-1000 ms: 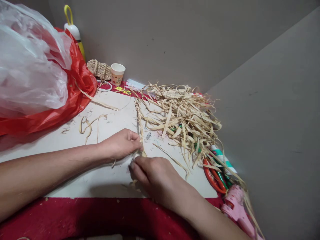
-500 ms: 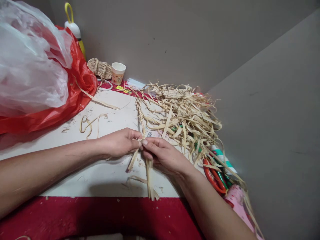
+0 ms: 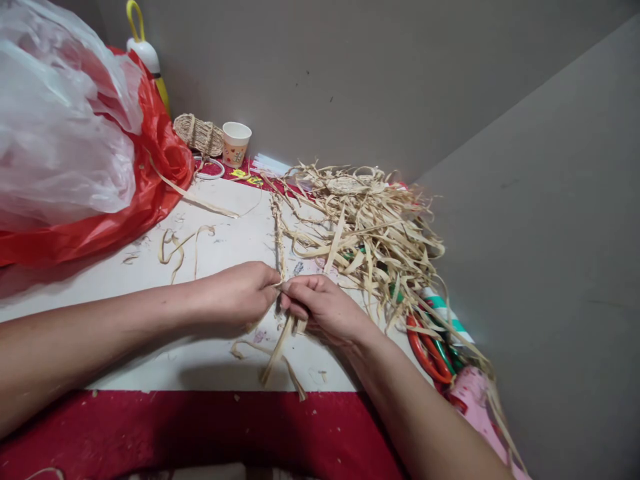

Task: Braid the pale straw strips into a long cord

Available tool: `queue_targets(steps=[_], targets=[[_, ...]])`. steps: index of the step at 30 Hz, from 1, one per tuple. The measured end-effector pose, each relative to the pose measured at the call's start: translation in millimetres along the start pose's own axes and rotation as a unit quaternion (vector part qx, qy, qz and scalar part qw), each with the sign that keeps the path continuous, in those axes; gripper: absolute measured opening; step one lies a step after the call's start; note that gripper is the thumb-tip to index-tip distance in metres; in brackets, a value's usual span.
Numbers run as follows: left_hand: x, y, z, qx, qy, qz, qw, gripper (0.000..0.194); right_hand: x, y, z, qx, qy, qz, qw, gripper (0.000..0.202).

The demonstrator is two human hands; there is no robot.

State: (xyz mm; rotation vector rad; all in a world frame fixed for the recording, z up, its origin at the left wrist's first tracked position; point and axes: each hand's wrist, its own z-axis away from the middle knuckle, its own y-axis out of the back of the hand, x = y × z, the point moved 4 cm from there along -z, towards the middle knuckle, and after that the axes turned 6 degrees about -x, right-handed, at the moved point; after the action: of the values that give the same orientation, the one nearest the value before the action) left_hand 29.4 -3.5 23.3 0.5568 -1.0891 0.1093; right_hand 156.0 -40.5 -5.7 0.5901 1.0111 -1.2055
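Note:
A thin braid of pale dried leaf strips (image 3: 279, 233) runs up the white board from my two hands, which meet at its lower end. My left hand (image 3: 245, 293) is closed, thumb and fingers pinching the braid's end from the left. From the right, my right hand (image 3: 320, 307) pinches the strips with thumb and forefinger, its other fingers curled. Loose strip ends (image 3: 276, 353) hang below the fingers toward the board's front edge. How the strips cross between the fingertips is hidden.
A heap of dried strips (image 3: 380, 233) lies to the right, beside red-handled scissors (image 3: 429, 350). At the back stand a paper cup (image 3: 237, 143) and a woven straw roll (image 3: 199, 135). Red and white plastic bags (image 3: 165, 160) fill the left. Grey walls (image 3: 350, 80) close off the back and right.
The strip ends under my hands have shifted; the long bundle that hung straight down now slants to the left. My left hand has turned slightly, with its fingers tucked in more.

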Motion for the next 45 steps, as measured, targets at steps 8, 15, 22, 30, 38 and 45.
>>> queue_targets(steps=[8, 15, 22, 30, 38, 45], targets=[[-9.0, -26.5, 4.0, -0.041, 0.078, 0.138, 0.986, 0.026, 0.2, -8.8, 3.7, -0.017, -0.007, -0.058, 0.998, 0.038], [-15.9, -38.2, 1.2, 0.0, 0.056, 0.165, 0.985, 0.023, 2.3, -14.2, 3.0, -0.021, 0.008, -0.086, 0.996, 0.041], [-0.7, -8.7, 1.5, -0.093, 0.094, 0.148, 0.98, 0.028, -2.6, -10.5, 4.5, -0.028, -0.003, -0.125, 0.992, 0.031], [-12.2, 12.7, -9.5, 0.104, -0.008, 0.152, 0.983, 0.014, -2.3, -7.6, 2.5, -0.075, -0.002, -0.126, 0.989, 0.02], [-7.9, 0.2, -10.3, 0.031, -0.019, 0.155, 0.987, 0.02, -2.9, -2.2, 2.9, -0.076, 0.0, -0.064, 0.995, 0.023], [-10.5, 5.7, -12.1, 0.051, -0.003, 0.112, 0.992, 0.023, -3.4, 0.6, 2.4, -0.054, 0.018, 0.014, 0.998, 0.027]])
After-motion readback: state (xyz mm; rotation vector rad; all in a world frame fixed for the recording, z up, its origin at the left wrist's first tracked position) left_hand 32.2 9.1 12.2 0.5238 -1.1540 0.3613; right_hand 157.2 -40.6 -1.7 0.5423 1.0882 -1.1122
